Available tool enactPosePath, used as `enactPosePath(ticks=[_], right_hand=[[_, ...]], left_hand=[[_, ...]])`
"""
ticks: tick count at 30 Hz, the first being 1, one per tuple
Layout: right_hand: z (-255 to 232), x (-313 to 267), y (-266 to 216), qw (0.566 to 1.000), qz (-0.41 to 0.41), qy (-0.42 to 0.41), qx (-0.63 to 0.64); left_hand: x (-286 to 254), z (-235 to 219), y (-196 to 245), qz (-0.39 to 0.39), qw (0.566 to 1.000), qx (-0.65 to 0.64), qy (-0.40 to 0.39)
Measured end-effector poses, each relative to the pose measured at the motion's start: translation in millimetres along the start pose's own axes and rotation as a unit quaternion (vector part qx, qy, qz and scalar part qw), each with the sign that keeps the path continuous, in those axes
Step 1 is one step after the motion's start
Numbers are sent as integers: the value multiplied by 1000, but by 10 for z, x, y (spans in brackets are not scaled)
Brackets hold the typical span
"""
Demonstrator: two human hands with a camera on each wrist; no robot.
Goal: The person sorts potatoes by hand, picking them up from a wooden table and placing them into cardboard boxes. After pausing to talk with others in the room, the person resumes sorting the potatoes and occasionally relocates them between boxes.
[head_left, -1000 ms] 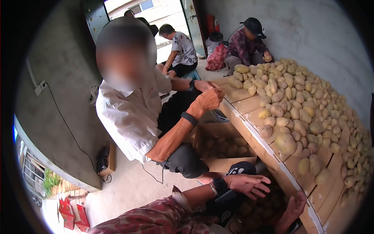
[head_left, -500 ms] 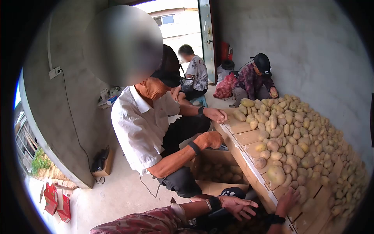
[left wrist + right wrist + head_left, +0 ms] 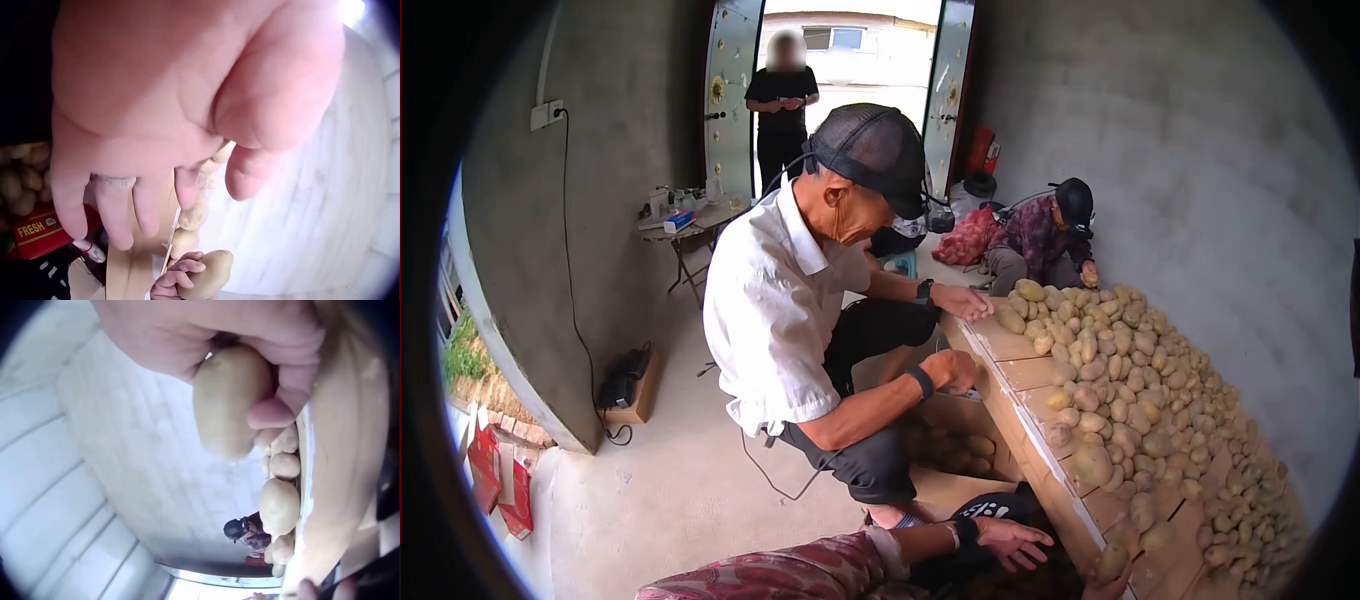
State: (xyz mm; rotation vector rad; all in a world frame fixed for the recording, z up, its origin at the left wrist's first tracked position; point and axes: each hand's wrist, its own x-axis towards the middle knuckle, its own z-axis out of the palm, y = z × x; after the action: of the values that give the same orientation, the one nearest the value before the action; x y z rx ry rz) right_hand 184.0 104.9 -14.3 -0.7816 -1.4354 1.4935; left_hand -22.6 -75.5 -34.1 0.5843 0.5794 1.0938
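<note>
My left hand (image 3: 1012, 541) is held out palm up at the lower middle of the head view, fingers loosely spread with nothing on them. A ring shows on one finger in the left wrist view. Beside the table's front edge, my right hand (image 3: 1106, 588) grips a smooth yellowish potato (image 3: 1112, 562). In the right wrist view the thumb and fingers curl round that potato (image 3: 226, 403). The pile of potatoes (image 3: 1140, 390) covers much of the cardboard-topped table (image 3: 1025, 374), to the right of both hands.
A person in a white shirt (image 3: 765, 300) sits close on the left, hands at the table edge. Below them stands a cardboard box (image 3: 1003, 462) of potatoes. A red box marked FRESH (image 3: 40, 231) lies below my left hand. Another person (image 3: 1040, 235) sits behind the pile.
My right hand has gone from the potatoes on the table back to the edge, now with a potato in its grip. My left hand stays spread. The head view has turned.
</note>
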Motion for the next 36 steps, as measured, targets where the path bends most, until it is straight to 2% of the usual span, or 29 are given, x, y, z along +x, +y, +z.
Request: enactPosePath(ticks=[1, 2, 4, 5, 6, 13, 20, 21, 22, 24, 25, 26, 27, 28, 30, 31, 33, 34, 35, 36], right_hand=[[58, -215, -101, 1000, -7, 0, -2], [132, -442, -192, 995, -74, -3, -70], [268, -797, -352, 957, -208, -7, -202], [320, -877, -404, 925, -273, -6, -263], [351, -892, -418, 925, -277, -7, -262], [472, -1220, -516, 966, -207, -23, -155], [539, -1379, -550, 991, -126, -30, -40], [560, -1388, -549, 993, -114, -32, -22], [579, -1407, -555, 994, -103, -34, -5], [587, -1431, -553, 996, -77, -37, 25], [602, -1445, -567, 996, -66, -41, 41], [632, -1441, -596, 996, -57, -47, 57], [668, -1420, -629, 995, -48, -55, 72], [720, -1397, -657, 993, -39, -64, 88], [780, -1395, -670, 990, -17, -74, 120], [781, -1410, -680, 988, -6, -74, 134], [696, -1506, -669, 985, 25, -73, 154], [620, -1570, -656, 984, 44, -72, 160], [579, -1594, -659, 981, 58, -73, 169], [583, -1588, -673, 978, 69, -75, 183]], left_hand=[[27, 36, -50, 9, 1000, 3, 29], [101, 38, -166, 14, 1000, 6, 26], [265, 44, -348, -5, 997, -34, 65], [207, 393, -261, -62, 977, -142, 149], [218, 417, -275, -59, 977, -140, 149], [280, 495, -314, 90, 977, -17, 190], [334, 563, -338, 221, 942, 112, 227], [167, 805, -231, 221, 932, 110, 266], [176, 795, -193, 223, 931, 112, 266], [305, 644, -174, 247, 934, 210, 152], [360, 585, -272, 250, 932, 212, 152], [474, 473, -421, 320, 911, 206, 159], [439, 549, -399, 390, 884, 199, 164], [375, 585, -338, 398, 879, 202, 166], [-48, 1088, -157, 203, 939, 78, 265], [-19, 972, -179, 204, 939, 81, 263], [159, 464, -450, 69, 970, 10, 233], [229, 375, -589, 0, 976, -29, 214], [257, 395, -619, 1, 977, -32, 210], [264, 399, -586, 48, 976, 15, 213]])
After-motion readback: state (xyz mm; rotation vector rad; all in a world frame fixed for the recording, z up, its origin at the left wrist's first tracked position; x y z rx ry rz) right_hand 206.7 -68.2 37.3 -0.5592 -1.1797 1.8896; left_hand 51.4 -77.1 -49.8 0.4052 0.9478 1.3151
